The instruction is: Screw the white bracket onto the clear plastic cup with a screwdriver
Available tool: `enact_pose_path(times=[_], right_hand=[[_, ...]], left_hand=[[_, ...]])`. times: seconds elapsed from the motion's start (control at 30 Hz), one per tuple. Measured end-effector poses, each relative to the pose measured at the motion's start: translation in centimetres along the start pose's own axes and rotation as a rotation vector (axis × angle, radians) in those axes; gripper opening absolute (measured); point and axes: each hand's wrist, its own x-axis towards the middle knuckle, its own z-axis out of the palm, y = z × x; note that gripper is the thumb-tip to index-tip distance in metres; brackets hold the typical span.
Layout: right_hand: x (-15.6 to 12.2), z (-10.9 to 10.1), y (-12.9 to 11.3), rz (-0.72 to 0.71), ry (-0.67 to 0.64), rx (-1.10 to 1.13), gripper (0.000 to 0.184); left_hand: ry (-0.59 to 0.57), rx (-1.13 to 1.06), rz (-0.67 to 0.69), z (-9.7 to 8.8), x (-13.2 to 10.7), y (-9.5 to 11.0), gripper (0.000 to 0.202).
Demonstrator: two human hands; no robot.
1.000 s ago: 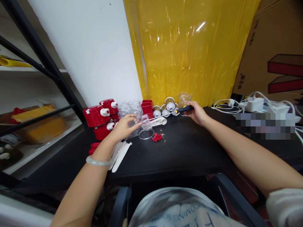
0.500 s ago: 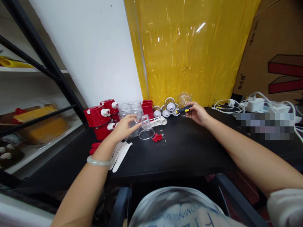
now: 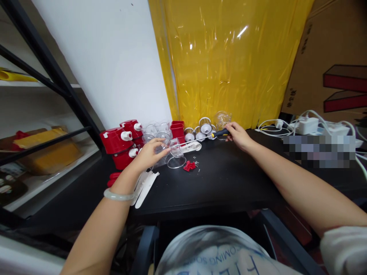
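Observation:
My right hand (image 3: 237,136) is closed around the dark blue and yellow handle of a screwdriver (image 3: 219,133). Its long metal shaft points left, and the tip reaches a clear plastic part (image 3: 176,149) with a round rim. My left hand (image 3: 153,154) grips that clear part from the left and tilts it on the black table; some fingers are hidden behind it. Just right of the rim lie small red plastic pieces (image 3: 189,165) and several loose screws (image 3: 196,163). A white handle-like piece (image 3: 191,147) lies behind the screwdriver shaft.
Red housings with white knobs (image 3: 116,140) are stacked at the left. White strips (image 3: 146,189) lie near the front edge. Clear cups (image 3: 156,129), a red container (image 3: 177,130) and metal-ringed drums (image 3: 205,126) line the back. White cables and chargers (image 3: 309,126) are at the right.
The screwdriver handle has turned in my right hand, showing less yellow. The left hand and the clear part stay in place; the whole view shifts slightly.

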Motion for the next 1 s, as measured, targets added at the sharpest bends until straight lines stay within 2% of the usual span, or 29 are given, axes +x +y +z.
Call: enact_pose_path(times=[0.1,0.23,0.37,0.53,0.67,0.8,0.9,1.0], right_hand=[[-0.4,0.0,-0.6,0.067,-0.017,0.13,0.019],[-0.9,-0.1,-1.2,0.114,-0.102,0.238,0.022],[-0.6,0.0,-1.0,0.115,-0.041,0.15,0.013],[-0.1,0.2,-0.4,0.014,0.021,-0.071,0.025],[-0.3,0.1,-0.6,0.066,0.021,0.058,0.02],[-0.8,-0.2,-1.0,0.11,-0.087,0.215,0.027],[-0.7,-0.3,-0.8,0.098,-0.089,0.212,0.026],[-0.2,-0.2,-0.3,0.078,-0.016,0.09,0.029]], left_hand=[[-0.002,-0.005,0.006,0.0,0.0,-0.1,0.05],[-0.002,-0.005,0.001,0.1,0.0,-0.1,0.048],[-0.003,-0.002,0.007,0.1,0.0,-0.1,0.048],[0.002,-0.006,0.004,0.0,0.0,-0.1,0.047],[0.0,-0.011,0.01,0.1,0.0,-0.2,0.047],[-0.003,-0.009,0.002,0.1,0.0,-0.2,0.049],[-0.005,-0.006,0.001,0.0,0.0,0.0,0.05],[-0.005,-0.01,-0.003,0.0,0.0,0.1,0.05]])
